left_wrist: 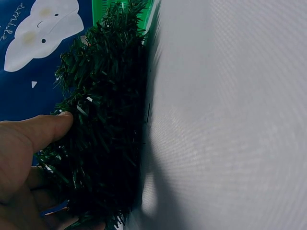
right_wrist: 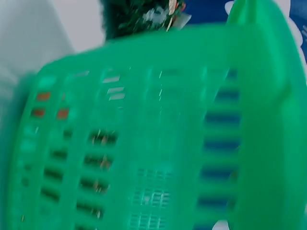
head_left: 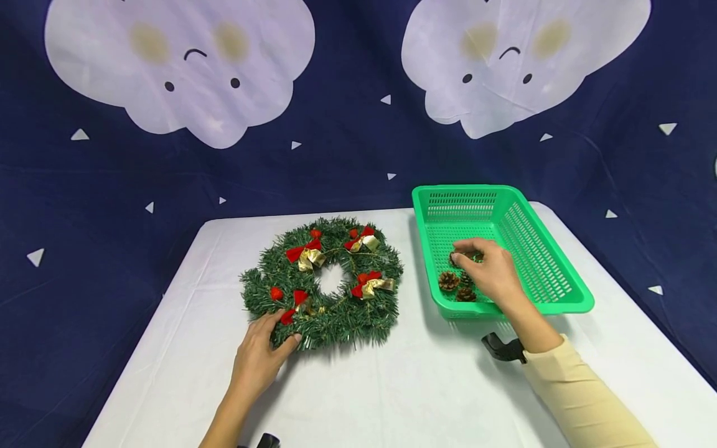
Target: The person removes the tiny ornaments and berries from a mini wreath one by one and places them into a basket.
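Note:
A green artificial wreath [head_left: 370, 323] with red-and-gold bows and small red berries lies on the white table. My left hand [head_left: 260, 351] holds its front left edge, the thumb on the greenery beside a red bow [head_left: 295, 305]. In the left wrist view the thumb [left_wrist: 48, 129] presses into the needles, and the other fingers are partly hidden by them. My right hand [head_left: 490, 270] reaches into a green plastic basket [head_left: 551, 270], thumb and fingertips pinching a pine cone [head_left: 453, 259]. Several more brown pine cones [head_left: 449, 281] lie below the hand in the basket.
The white-covered table [head_left: 364, 392] stands against a dark blue backdrop [head_left: 347, 168] with pale clouds and small triangles. The basket's raised near wall [right_wrist: 158, 120] fills the right wrist view and hides the right hand there. A black wrist mount [head_left: 503, 348] hangs under the right wrist.

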A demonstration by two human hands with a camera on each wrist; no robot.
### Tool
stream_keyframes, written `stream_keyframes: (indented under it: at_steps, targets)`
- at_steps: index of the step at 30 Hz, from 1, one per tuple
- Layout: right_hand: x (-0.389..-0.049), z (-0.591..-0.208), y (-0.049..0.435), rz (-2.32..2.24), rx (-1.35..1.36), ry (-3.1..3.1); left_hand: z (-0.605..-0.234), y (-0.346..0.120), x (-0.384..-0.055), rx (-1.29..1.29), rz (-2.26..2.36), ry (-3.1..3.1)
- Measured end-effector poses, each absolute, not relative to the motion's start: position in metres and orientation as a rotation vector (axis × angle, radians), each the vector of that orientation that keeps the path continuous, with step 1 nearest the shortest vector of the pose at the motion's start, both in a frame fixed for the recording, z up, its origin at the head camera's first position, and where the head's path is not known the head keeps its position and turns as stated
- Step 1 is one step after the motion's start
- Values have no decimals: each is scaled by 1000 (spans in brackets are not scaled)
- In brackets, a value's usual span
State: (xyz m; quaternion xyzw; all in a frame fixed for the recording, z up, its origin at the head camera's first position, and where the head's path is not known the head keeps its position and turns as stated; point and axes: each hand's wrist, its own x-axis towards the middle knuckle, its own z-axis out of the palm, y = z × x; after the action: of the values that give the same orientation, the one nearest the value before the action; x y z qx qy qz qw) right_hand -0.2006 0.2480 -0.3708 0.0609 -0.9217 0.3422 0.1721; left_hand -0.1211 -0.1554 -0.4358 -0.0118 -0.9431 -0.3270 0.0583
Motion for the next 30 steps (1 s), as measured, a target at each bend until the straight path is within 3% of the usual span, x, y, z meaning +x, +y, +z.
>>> stream_keyframes:
  at_steps: [30]
  targets:
    - [-205, -360, 169, 1106, 331, -2512, -436, -155, -120, -37, -997, -2855]
